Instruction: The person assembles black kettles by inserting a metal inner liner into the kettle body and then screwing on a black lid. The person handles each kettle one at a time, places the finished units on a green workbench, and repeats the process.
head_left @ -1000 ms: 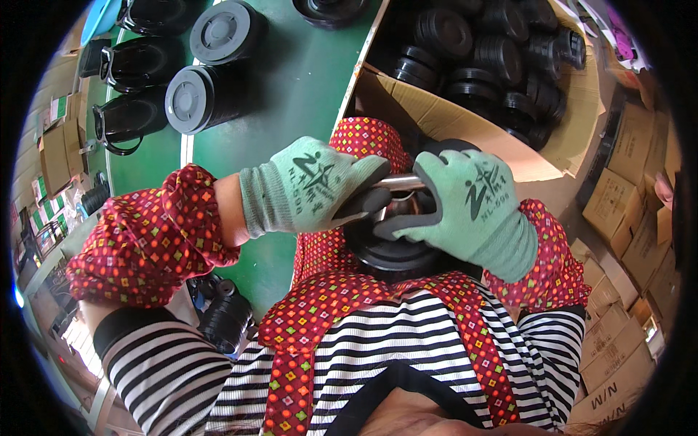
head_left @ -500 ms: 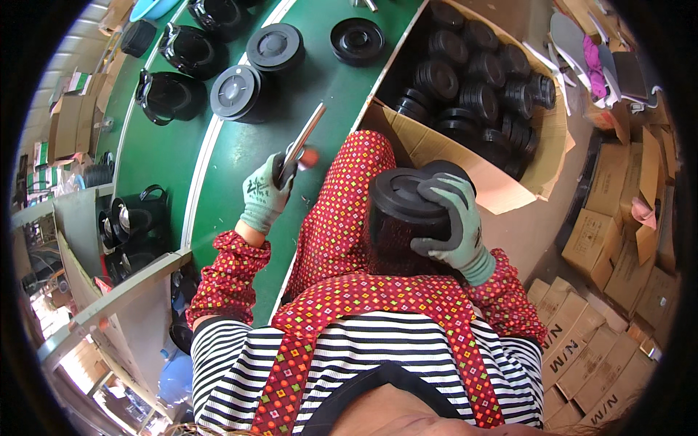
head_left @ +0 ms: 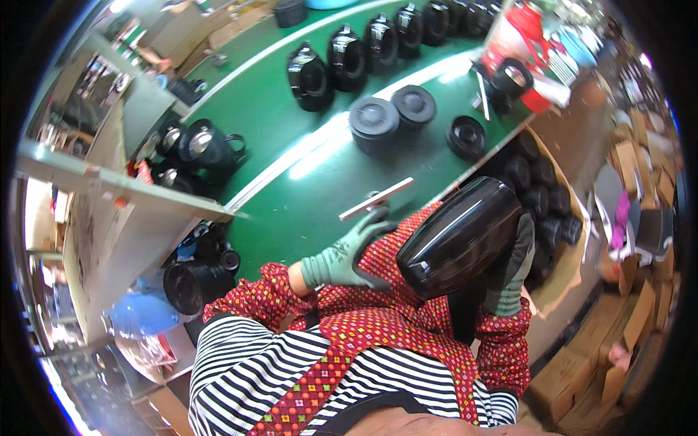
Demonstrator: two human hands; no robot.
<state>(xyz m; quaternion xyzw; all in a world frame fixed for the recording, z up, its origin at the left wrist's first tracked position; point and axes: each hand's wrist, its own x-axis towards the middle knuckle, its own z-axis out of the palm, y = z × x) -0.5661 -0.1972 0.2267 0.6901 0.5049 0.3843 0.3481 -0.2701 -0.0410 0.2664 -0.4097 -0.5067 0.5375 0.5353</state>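
My right hand [head_left: 515,265], in a grey-green glove with a dark palm, grips a glossy black barrel-shaped pot [head_left: 462,236] at its right end. The pot lies tilted over my lap, and its lid side is not clear. My left hand [head_left: 345,256], gloved the same way, is open with thumb and fingers spread, to the left of the pot. Just beyond its fingertips a thin metal rod tool [head_left: 376,198] rests on the green table [head_left: 291,225].
Two black lidded cylinders [head_left: 374,120] and a round black lid [head_left: 466,137] stand on the table. Behind them is a row of glossy black jugs [head_left: 345,62]. A carton [head_left: 563,272] of black lids stands at right. More jugs [head_left: 207,142] are at left.
The pot has been tipped from upright onto its side in my right hand. My left hand has let go of the rod tool and come toward the pot. The view has turned.
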